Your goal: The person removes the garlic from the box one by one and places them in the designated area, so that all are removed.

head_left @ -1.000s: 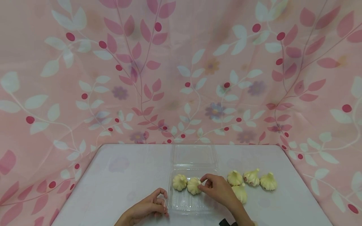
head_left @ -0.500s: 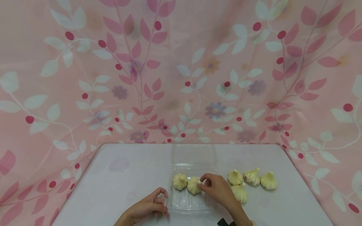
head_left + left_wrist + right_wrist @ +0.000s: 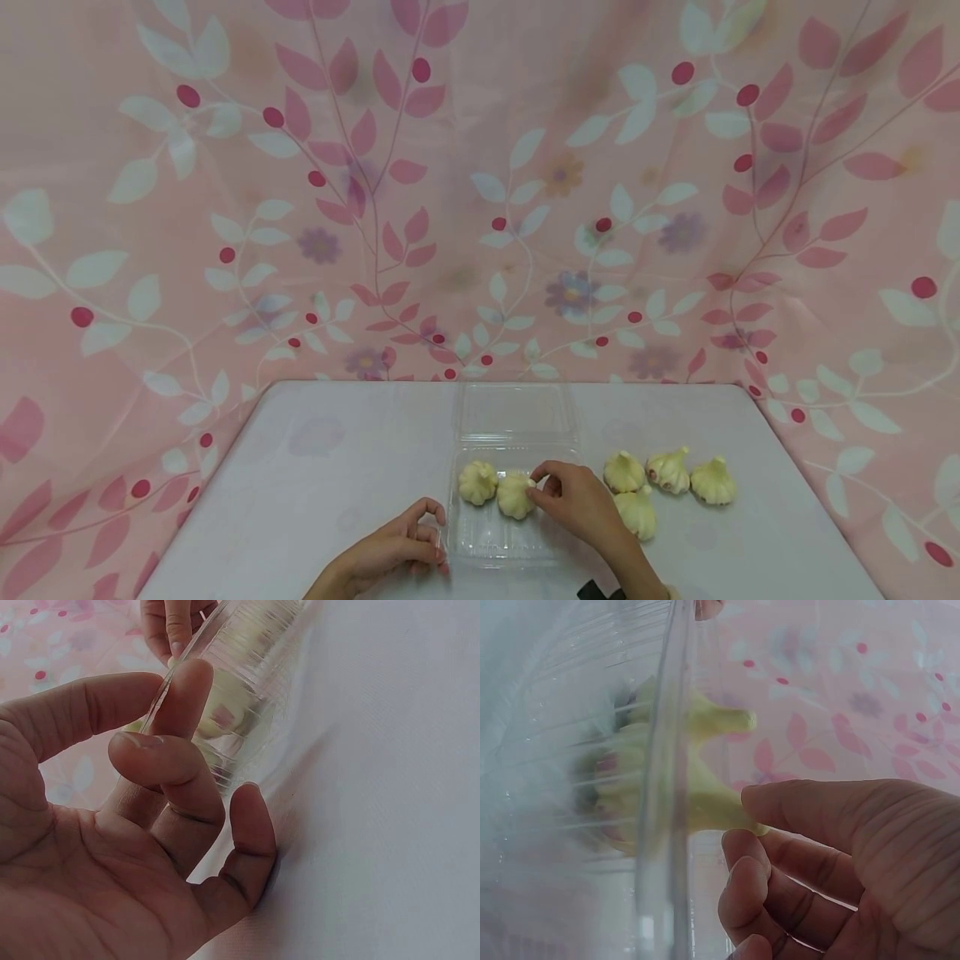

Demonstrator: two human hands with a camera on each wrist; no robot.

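A clear plastic clamshell box stands with its lid folded back behind it. Inside, two whole garlic bulbs sit side by side: one at left, the other by my right hand. In the right wrist view, that thumb and index finger pinch the stem of the nearer garlic bulb, above the box's rim. My left hand is at the box's left edge. Seen from the left wrist, its curled fingers grip the thin rim of the box.
Right of the box, several more garlic bulbs lie on the white tabletop, one partly behind my right wrist. A pink floral curtain hangs along the table's back and sides.
The pinched garlic bulb has shifted very slightly within the box. Both hands stay in almost the same place.
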